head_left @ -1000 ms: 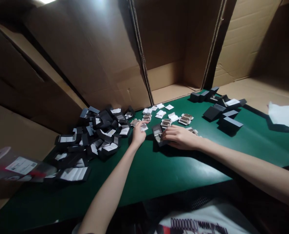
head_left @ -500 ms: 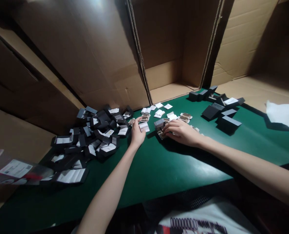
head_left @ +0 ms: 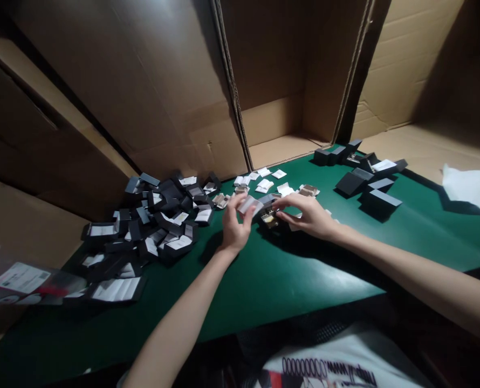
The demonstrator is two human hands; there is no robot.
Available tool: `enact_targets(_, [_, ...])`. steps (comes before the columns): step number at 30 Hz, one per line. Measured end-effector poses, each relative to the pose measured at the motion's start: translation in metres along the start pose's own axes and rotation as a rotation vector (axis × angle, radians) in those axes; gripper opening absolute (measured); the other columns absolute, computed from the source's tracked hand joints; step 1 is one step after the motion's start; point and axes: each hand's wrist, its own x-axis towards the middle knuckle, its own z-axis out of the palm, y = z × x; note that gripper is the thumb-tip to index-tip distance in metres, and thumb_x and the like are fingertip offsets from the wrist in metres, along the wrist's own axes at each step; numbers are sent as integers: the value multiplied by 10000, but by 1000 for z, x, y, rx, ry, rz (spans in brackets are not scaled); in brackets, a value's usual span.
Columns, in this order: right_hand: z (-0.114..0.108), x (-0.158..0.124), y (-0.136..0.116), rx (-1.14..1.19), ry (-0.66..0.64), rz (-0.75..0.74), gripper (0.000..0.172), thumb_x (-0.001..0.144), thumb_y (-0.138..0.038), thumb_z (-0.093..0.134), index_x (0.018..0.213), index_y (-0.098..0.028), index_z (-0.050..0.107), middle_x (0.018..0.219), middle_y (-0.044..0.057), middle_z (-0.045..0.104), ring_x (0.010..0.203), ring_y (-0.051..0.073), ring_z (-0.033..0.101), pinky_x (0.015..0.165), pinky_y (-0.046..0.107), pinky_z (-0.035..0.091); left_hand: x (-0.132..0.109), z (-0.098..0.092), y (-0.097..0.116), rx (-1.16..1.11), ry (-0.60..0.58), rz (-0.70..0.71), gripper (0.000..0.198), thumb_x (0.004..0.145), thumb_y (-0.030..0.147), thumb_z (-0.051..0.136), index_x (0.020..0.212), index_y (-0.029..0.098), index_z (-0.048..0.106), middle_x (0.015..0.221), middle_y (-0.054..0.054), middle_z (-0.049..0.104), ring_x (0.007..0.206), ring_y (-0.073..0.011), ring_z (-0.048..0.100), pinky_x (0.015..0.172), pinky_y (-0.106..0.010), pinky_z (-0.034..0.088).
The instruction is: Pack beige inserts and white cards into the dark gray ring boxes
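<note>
A folded white paper slip [head_left: 251, 205] is pinched between the thumb and fingers of my left hand [head_left: 235, 226], just above the table. Right beside it stands a small dark box [head_left: 269, 220] with its lid up and something gold-coloured inside that is too small to name. The thumb and fingers of my right hand [head_left: 304, 215] grip this box at its right side. Partly under my right hand lie pale pieces that I cannot make out. Behind both hands, several white paper slips [head_left: 264, 186] and a brownish folded insert [head_left: 308, 191] are spread out.
On the left is a heap of open black boxes [head_left: 171, 196] with white linings. More dark boxes [head_left: 381, 202] stand at the right on the green table [head_left: 288, 291]. Cardboard walls [head_left: 175, 108] rise behind. A clear plastic bag [head_left: 57, 283] with a label is at far left.
My left hand has lifted the white slip off the table and brought it right, towards the small box. My right hand's fingers have shifted to the box's edge, showing more of its inside.
</note>
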Motion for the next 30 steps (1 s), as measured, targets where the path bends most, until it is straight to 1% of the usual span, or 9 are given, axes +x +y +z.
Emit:
enact_targets(3, [1, -1, -9, 198, -41, 125, 240, 862, -340, 574, 1056, -207, 620, 1040, 71, 662, 887, 191, 618, 729, 325, 512, -5, 0, 16, 22, -128, 208, 330, 894, 291, 557, 1194, 235, 430, 979, -46, 600, 844, -147, 602, 756, -286, 495])
enact_targets(5, [2, -1, -12, 305, -54, 179, 234, 853, -366, 583, 1009, -201, 637, 999, 63, 667, 882, 188, 619, 741, 324, 514, -6, 0, 20, 23, -200, 281, 344, 896, 280, 556, 1208, 245, 415, 949, -35, 608, 823, -146, 603, 740, -288, 498])
enact_targets(11, [2, 0, -16, 518, -92, 251, 260, 801, -404, 646, 946, -189, 651, 922, 50, 668, 839, 175, 625, 768, 333, 515, -5, 1, 18, 34, -223, 286, 382, 898, 295, 556, 1234, 237, 387, 920, -29, 610, 782, -138, 600, 717, -284, 504])
enact_targets(14, [5, 0, -14, 522, -86, 289, 245, 807, -402, 632, 906, -179, 621, 869, 46, 653, 762, 162, 621, 715, 326, 518, -6, 3, 16, -24, -258, 235, 457, 864, 315, 607, 1250, 240, 374, 806, 8, 571, 710, -126, 559, 677, -269, 491])
enact_targets(16, [7, -1, -9, 539, -8, 313, 247, 791, -391, 645, 899, -184, 564, 857, 40, 626, 720, 153, 608, 678, 322, 519, -5, 3, 16, -42, -226, 186, 433, 859, 323, 608, 1229, 240, 401, 834, -4, 553, 730, -133, 543, 671, -271, 486])
enact_targets(20, [7, -1, 2, 467, 120, 297, 235, 778, -354, 634, 864, -205, 473, 836, 22, 570, 717, 147, 574, 678, 315, 511, -1, 3, 17, 38, -173, 70, 113, 897, 228, 511, 1000, 229, 559, 1051, -63, 497, 1002, -186, 538, 823, -332, 495])
enact_targets(22, [5, 0, 5, 358, 132, 265, 156, 799, -313, 582, 837, -206, 475, 812, 18, 567, 716, 149, 561, 679, 308, 498, 1, 3, 16, 58, -207, 17, 105, 888, 205, 512, 959, 225, 587, 1150, -71, 472, 1124, -211, 502, 926, -376, 468])
enact_targets(26, [0, 1, 7, 175, 167, 265, 21, 791, -208, 507, 797, -200, 525, 767, 27, 594, 702, 160, 562, 670, 313, 486, 0, 8, 7, -91, -320, -167, 333, 853, 211, 559, 1179, 260, 510, 1281, -77, 486, 1156, -218, 524, 973, -408, 456])
enact_targets(30, [1, 2, 12, 117, 139, 292, 123, 757, -158, 475, 781, -182, 594, 786, 50, 650, 703, 172, 587, 670, 334, 490, 0, 13, -6, -460, -463, -388, 718, 821, 192, 583, 1426, 304, 214, 1301, -108, 531, 1093, -201, 596, 944, -408, 483])
